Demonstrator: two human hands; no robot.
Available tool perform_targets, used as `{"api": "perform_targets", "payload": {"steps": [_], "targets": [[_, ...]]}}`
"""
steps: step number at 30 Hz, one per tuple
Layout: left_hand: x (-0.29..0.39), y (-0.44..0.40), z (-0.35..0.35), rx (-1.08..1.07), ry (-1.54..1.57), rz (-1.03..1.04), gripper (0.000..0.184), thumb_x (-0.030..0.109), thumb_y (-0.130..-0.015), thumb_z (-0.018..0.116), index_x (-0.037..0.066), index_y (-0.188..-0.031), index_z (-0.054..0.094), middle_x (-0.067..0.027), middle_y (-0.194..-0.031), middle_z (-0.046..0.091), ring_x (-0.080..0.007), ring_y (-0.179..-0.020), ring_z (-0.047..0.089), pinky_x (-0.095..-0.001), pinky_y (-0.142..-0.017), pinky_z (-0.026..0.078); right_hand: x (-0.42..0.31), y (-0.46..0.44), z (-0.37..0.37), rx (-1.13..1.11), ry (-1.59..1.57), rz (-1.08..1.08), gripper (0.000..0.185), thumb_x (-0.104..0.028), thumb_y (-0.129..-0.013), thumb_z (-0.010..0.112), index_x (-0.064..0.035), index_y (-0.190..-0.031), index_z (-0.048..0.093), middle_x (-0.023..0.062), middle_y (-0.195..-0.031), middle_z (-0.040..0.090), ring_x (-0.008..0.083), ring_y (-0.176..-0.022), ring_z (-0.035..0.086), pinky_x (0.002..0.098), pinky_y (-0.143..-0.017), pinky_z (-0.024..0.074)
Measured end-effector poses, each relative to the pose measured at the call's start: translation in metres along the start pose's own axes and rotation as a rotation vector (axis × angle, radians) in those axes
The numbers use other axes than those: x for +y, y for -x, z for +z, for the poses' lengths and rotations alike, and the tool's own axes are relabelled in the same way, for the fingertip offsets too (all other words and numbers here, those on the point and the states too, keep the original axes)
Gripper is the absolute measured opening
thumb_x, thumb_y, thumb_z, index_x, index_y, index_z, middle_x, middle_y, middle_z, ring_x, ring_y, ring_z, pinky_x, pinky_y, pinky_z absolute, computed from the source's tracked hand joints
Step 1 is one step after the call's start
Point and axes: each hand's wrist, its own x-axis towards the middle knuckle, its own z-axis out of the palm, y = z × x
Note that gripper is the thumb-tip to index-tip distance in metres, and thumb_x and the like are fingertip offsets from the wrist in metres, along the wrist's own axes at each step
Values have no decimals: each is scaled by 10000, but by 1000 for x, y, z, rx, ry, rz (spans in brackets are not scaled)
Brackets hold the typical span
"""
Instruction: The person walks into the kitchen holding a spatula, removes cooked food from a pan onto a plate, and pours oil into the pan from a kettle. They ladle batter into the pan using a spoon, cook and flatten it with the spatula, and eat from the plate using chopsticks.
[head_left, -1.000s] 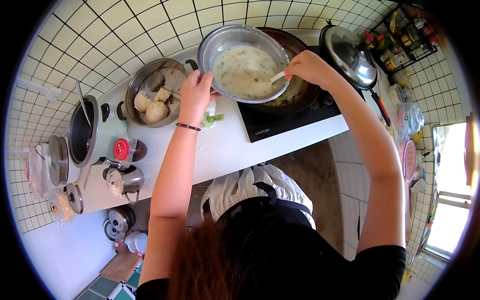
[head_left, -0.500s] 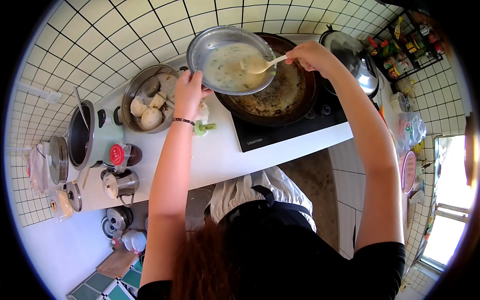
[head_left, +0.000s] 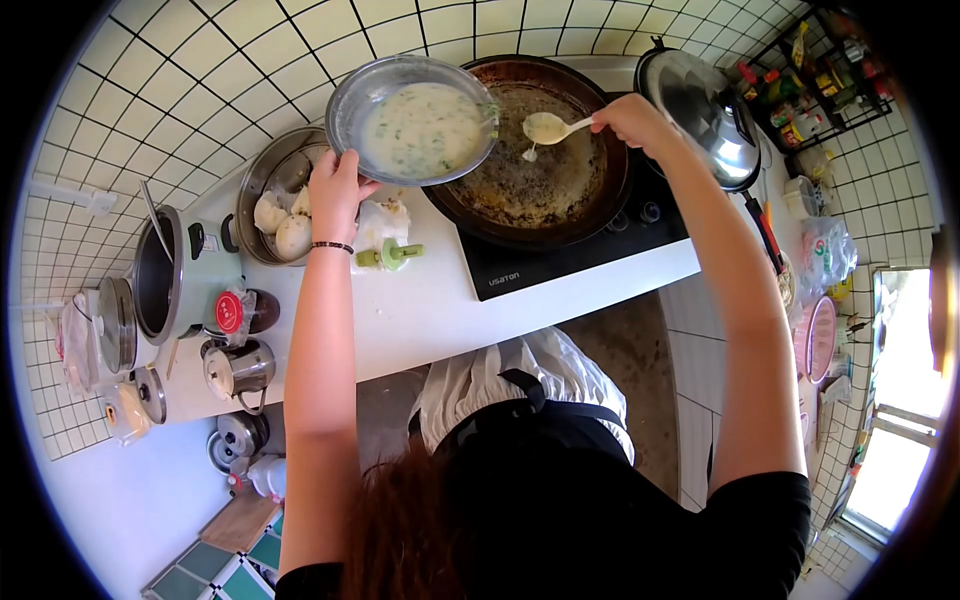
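Note:
My left hand (head_left: 338,190) grips the near left rim of a metal bowl (head_left: 345,105), tilted a little, with pale batter (head_left: 425,130) flecked with green inside. My right hand (head_left: 632,122) pinches the handle of a light spoon (head_left: 547,128) filled with batter. A drip hangs from the spoon over a dark pan (head_left: 540,205), whose inside is browned and oily. The pan sits on a black induction cooktop (head_left: 510,270). The bowl overlaps the pan's left edge and part of a steamer pot (head_left: 250,215) holding pale buns.
On the left stand a rice cooker (head_left: 210,265), a red-lidded jar (head_left: 232,312) and a small steel pot (head_left: 240,370). A green-handled item (head_left: 392,254) lies near my left wrist. Right of the pan are a domed lid (head_left: 700,115), a bottle rack (head_left: 815,85) and a pink basket (head_left: 820,340).
The bowl and my left hand have moved left, uncovering more of the pan. The spoon has come up out of the batter and moved right, over the pan.

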Motion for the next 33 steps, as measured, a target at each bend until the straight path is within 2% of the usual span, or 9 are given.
{"api": "perform_targets", "payload": {"steps": [2,3,7,13,19,25,28,29,33], "targets": [[-1,0,1,11,-7,-3,219,159,-900,478,-40,-975,528,-108,-903,587,-179,-786,624,-355,-726,564,14,-13,15,42,120,-29,187,-178,-763,617,-14,-749,705,75,-506,493,179,-388,381,328,-407,303],[-1,0,2,21,-14,-6,218,159,-900,479,-40,-974,528,-108,-900,587,-180,-783,625,-356,-727,564,27,-23,21,55,210,-122,202,-209,-765,612,-37,-729,711,135,-597,589,264,-507,531,378,-499,414],[-2,1,5,24,-39,-11,203,159,-900,483,-36,-940,521,-114,-875,586,-187,-757,628,-357,-714,566,33,-25,50,221,588,-201,227,-241,-821,548,-83,-808,710,140,-732,645,322,-703,619,416,-635,507],[-7,-1,7,4,-64,-27,217,195,-907,489,-9,-970,529,-108,-930,598,-193,-810,629,-344,-753,547,25,-6,66,242,1107,-428,155,-163,-794,554,-75,-722,660,112,-788,667,269,-751,645,374,-644,526],[-7,-2,10,-27,-64,-12,216,191,-909,484,-14,-966,524,-111,-930,597,-193,-817,628,-347,-767,545,33,2,60,344,1279,-766,127,-147,-778,561,-89,-693,637,83,-730,662,243,-740,657,352,-611,524],[-7,-1,13,-37,-46,-7,204,185,-910,482,-10,-954,519,-109,-927,588,-194,-822,622,-355,-776,544,44,-6,51,433,573,-286,161,-195,-759,594,-73,-787,694,130,-717,650,266,-664,630,370,-618,505],[-9,-2,14,-31,-40,-13,199,179,-909,485,-11,-955,517,-107,-931,584,-192,-821,620,-357,-782,543,49,-17,32,209,217,-99,216,-234,-750,595,-68,-835,704,138,-676,630,284,-620,602,382,-620,482],[-9,-2,15,-29,-38,-19,198,178,-908,486,-11,-956,517,-106,-932,583,-192,-820,619,-358,-782,543,48,-15,27,175,43,-5,220,-241,-756,599,-53,-807,701,80,-535,534,227,-447,485,348,-479,404],[-6,2,18,-6,-10,-9,182,147,-901,484,-33,-914,508,-105,-886,574,-184,-778,623,-357,-730,566,18,2,7,62,-289,136,249,-203,-838,576,37,-841,642,-73,-473,264,56,-381,192,249,-385,130]]}}
